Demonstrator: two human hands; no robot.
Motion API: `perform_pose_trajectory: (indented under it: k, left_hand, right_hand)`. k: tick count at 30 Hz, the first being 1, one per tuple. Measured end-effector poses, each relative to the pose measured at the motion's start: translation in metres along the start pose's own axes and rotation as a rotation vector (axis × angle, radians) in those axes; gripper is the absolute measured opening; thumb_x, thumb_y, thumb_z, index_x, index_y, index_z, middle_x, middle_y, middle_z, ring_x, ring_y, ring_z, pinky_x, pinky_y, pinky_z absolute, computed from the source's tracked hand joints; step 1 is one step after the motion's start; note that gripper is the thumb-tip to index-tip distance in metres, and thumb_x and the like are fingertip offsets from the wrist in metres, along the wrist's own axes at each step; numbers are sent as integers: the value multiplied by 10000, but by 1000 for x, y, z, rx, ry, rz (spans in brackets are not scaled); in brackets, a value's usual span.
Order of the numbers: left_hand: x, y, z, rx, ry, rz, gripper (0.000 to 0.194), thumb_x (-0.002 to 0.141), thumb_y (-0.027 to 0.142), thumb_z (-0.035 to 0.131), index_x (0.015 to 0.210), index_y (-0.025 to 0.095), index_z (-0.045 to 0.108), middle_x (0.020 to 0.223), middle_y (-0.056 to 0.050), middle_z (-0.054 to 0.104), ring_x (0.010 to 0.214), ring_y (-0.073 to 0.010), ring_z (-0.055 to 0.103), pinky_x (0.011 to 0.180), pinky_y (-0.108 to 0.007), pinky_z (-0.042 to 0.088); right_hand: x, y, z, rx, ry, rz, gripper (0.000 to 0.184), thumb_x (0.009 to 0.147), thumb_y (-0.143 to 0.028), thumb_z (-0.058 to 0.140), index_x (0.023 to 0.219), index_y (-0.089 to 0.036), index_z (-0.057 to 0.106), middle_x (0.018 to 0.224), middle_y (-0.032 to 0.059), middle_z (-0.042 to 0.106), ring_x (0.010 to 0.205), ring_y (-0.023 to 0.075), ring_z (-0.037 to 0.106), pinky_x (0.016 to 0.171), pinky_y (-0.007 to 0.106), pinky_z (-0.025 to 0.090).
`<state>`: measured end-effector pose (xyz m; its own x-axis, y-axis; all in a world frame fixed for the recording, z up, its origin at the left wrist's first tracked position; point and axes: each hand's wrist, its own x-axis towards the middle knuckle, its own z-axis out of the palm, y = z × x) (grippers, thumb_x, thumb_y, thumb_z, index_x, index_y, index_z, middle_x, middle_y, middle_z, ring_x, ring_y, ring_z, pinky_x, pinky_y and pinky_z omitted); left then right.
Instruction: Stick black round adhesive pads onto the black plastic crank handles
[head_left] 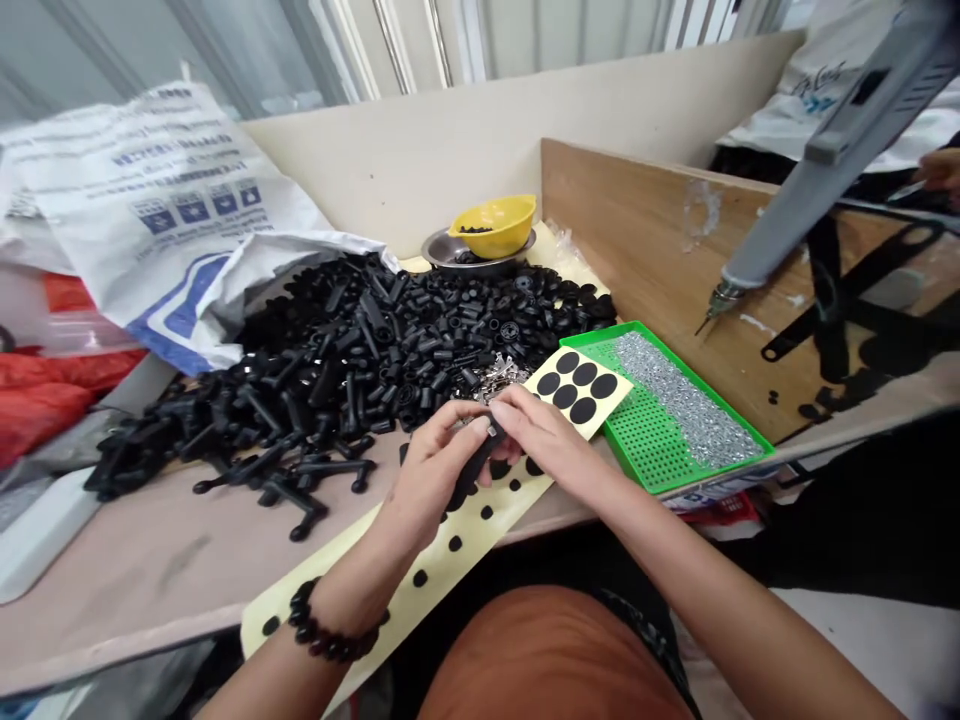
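Note:
My left hand [442,450] is closed around a black plastic part [471,472], which sticks out below the thumb. Against the upper end of that part, the fingers of my right hand [529,425] are pressed together, by a small shiny metal bit [492,431]. Whether the metal bit is fixed to the black part I cannot tell. Under both hands lies a long pale-yellow sheet [472,525] with black dots. A smaller sheet of round black stickers [584,387] is just beyond my right hand. Small metal clips [501,377] lie in a heap behind my fingers.
A large pile of black plastic parts [360,340] covers the table's middle. On the right are a green tray [652,480] of small silver screws, a hanging electric screwdriver [795,190] and a wooden divider [622,210]. A yellow bowl [510,232] and white sack [180,200] stand behind.

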<state>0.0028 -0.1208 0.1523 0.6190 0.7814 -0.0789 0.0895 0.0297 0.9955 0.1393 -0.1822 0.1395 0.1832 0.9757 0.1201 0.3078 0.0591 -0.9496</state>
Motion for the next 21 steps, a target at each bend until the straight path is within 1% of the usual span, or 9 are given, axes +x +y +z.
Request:
perform_pose_trajectory:
  k: [3, 6, 9, 12, 14, 16, 17, 19, 21]
  left_hand:
    - [6, 1, 8, -72, -24, 30, 216, 778, 338, 654, 883, 165, 581, 589, 20, 641, 433, -79, 539, 407, -142, 367]
    - [13, -3, 13, -168, 4, 35, 203, 777, 335, 648, 822, 166, 545, 562, 28, 620, 397, -74, 526, 393, -145, 373]
    - [18, -9, 14, -236, 59, 34, 179, 818, 325, 597, 791, 170, 512, 549, 37, 589, 382, -68, 516, 395, -150, 389]
    - [20, -13, 8, -283, 106, 24, 193, 863, 320, 545, 760, 173, 475, 545, 23, 580, 369, -70, 505, 392, -162, 396]
    - [17, -11, -4, -287, 123, 28, 212, 888, 317, 512, 739, 174, 467, 541, 12, 579, 366, -73, 501, 387, -166, 394]
    - [5, -6, -25, -267, 129, 46, 203, 901, 297, 486, 744, 169, 484, 546, 1, 594, 368, -73, 501, 389, -163, 395]
    - [-4, -3, -37, -249, 133, 59, 187, 900, 284, 485, 759, 163, 502, 551, -4, 605, 374, -72, 503, 393, -160, 397]
    - [-29, 2, -66, -200, 169, 90, 138, 881, 260, 510, 803, 151, 543, 560, -5, 615, 397, -74, 510, 405, -152, 403]
    - [-61, 3, -97, -148, 253, 119, 115, 857, 257, 540, 861, 146, 571, 578, 8, 610, 432, -76, 520, 420, -143, 407]
  right_hand:
    - [-1, -1, -3, -117, 81, -34, 211, 956, -341, 361, 801, -254, 474, 648, -46, 539, 648, 159, 594, 610, 260, 428]
    - [2, 1, -5, -198, 113, -74, 196, 955, -334, 346, 827, -257, 472, 711, -27, 540, 681, 177, 597, 637, 279, 433]
    - [8, 4, -3, -246, 93, -112, 175, 940, -341, 368, 908, -248, 513, 741, -4, 576, 696, 205, 609, 676, 315, 436]
    - [15, 7, 4, -237, 33, -125, 211, 922, -384, 409, 1013, -244, 538, 766, 8, 607, 730, 220, 628, 722, 350, 455]
    - [18, 7, 10, -200, -23, -119, 282, 912, -429, 433, 1118, -252, 506, 855, 24, 633, 786, 215, 641, 747, 355, 490]
    - [21, 8, 13, -170, -67, -115, 353, 907, -465, 437, 1198, -268, 463, 956, 37, 640, 827, 201, 641, 759, 345, 519]
    - [22, 8, 12, -168, -78, -111, 366, 906, -479, 436, 1209, -275, 461, 986, 40, 640, 833, 196, 639, 762, 341, 527]
    - [25, 13, 6, -198, -81, -92, 356, 899, -501, 444, 1172, -281, 508, 1010, 47, 643, 834, 196, 635, 771, 343, 529]
    - [28, 21, -6, -262, -76, -63, 333, 880, -515, 478, 1084, -271, 576, 983, 59, 660, 835, 211, 635, 776, 352, 525]
